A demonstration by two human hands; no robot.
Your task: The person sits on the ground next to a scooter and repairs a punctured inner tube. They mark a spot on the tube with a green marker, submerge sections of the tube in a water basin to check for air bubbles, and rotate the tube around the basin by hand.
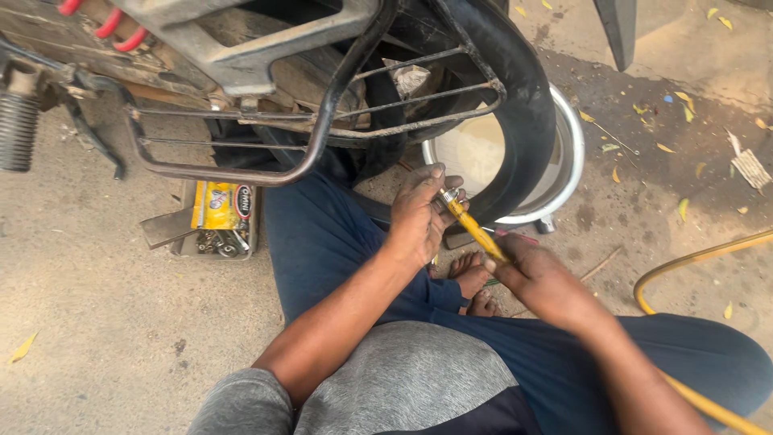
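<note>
My left hand [423, 213] pinches the metal nozzle end of a yellow air hose [475, 229] against a black rubber inner tube [527, 105]. Further back on the same hose, my right hand [535, 278] is closed around it. The hose trails away past my right knee and loops over the ground [684, 262]. The tube curves out of a motorcycle's rear and over a round metal basin of cloudy water [564, 173]. I sit on the ground in blue trousers, with bare toes [471, 278] showing between my hands.
A black tubular guard frame [322, 121] of the motorcycle hangs over my left knee. A small tray [221, 234] with a yellow packet and loose metal bits lies beneath it. A shock spring [18, 133] sits far left. Dry leaves litter the concrete.
</note>
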